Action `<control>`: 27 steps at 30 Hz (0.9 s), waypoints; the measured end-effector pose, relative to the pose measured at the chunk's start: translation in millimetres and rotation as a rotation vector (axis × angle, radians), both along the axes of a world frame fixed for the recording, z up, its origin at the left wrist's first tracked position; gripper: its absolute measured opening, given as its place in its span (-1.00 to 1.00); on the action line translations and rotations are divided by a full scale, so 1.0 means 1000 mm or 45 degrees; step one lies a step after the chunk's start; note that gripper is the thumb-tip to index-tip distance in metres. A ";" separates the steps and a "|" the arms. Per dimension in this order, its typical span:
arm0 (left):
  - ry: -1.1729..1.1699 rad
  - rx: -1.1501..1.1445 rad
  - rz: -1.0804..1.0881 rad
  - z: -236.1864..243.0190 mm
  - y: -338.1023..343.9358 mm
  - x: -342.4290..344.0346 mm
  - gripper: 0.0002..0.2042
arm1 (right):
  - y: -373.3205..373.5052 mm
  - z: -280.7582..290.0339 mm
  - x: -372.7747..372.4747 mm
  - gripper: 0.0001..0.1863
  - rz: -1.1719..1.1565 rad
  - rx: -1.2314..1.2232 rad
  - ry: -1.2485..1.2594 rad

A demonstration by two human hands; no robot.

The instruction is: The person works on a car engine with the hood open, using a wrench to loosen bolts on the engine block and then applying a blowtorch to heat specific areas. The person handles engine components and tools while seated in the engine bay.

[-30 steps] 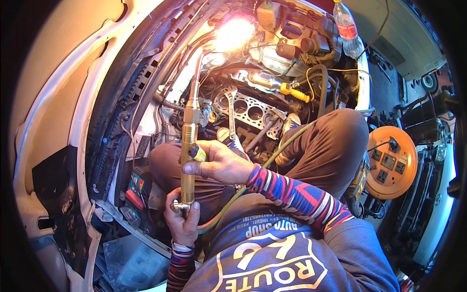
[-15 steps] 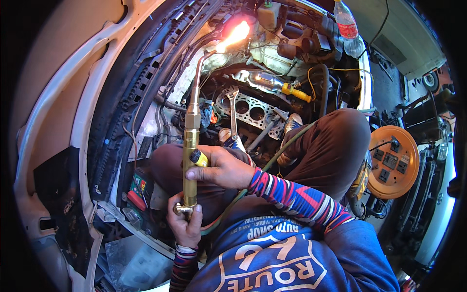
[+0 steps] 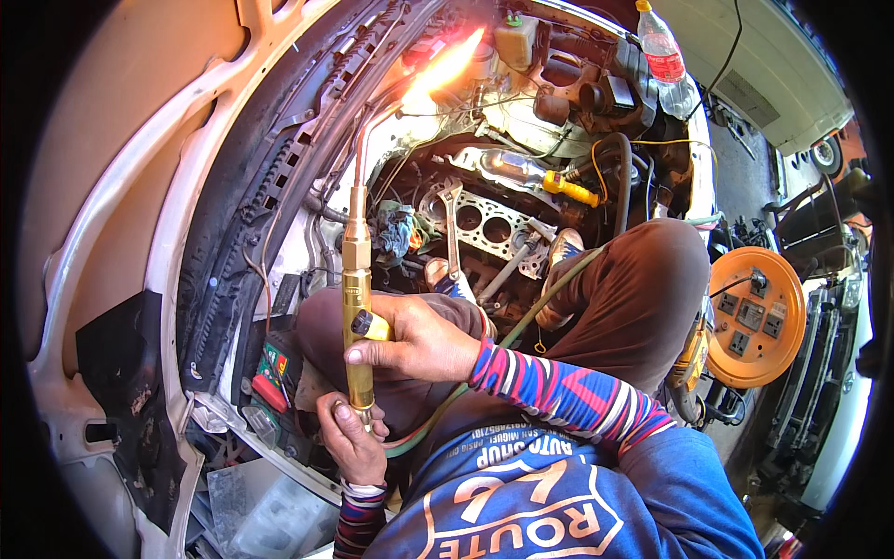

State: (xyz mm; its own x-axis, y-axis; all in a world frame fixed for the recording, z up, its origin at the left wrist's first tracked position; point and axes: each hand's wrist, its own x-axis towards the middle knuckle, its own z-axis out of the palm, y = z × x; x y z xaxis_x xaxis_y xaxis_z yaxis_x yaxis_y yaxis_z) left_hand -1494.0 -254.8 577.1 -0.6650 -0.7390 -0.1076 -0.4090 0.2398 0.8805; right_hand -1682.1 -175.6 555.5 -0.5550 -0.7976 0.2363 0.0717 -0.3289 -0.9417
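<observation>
My right hand (image 3: 414, 347) grips the brass body of a lit torch (image 3: 357, 279), along with a small yellow, black-topped piece (image 3: 371, 326). My left hand (image 3: 349, 443) is closed round the torch's lower fitting, partly covering it. An elongated orange flame (image 3: 442, 70) comes off the bent tip, over the engine bay. Beyond my hands lie an engine block (image 3: 489, 233), an adjustable wrench (image 3: 452, 228) standing out across it, a work lamp with a yellow handle (image 3: 568, 188) and a crumpled blue rag (image 3: 396, 228).
A plastic bottle (image 3: 665, 65) stands on the bay's rim. An orange cable reel (image 3: 756, 345) and a yellow power tool (image 3: 689, 359) are right of my bent knees (image 3: 652, 279). A green hose (image 3: 549, 298) crosses my legs. The white car body (image 3: 158, 252) curves along the left.
The torch and tip have shifted slightly left. The bright burst has become a longer, narrower flame. My left thumb has moved at the lower fitting, and the view has shifted a little.
</observation>
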 end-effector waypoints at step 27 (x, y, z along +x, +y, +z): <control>0.059 0.076 -0.113 -0.008 -0.003 0.010 -0.66 | 0.003 -0.004 0.008 -0.70 0.038 0.092 -0.074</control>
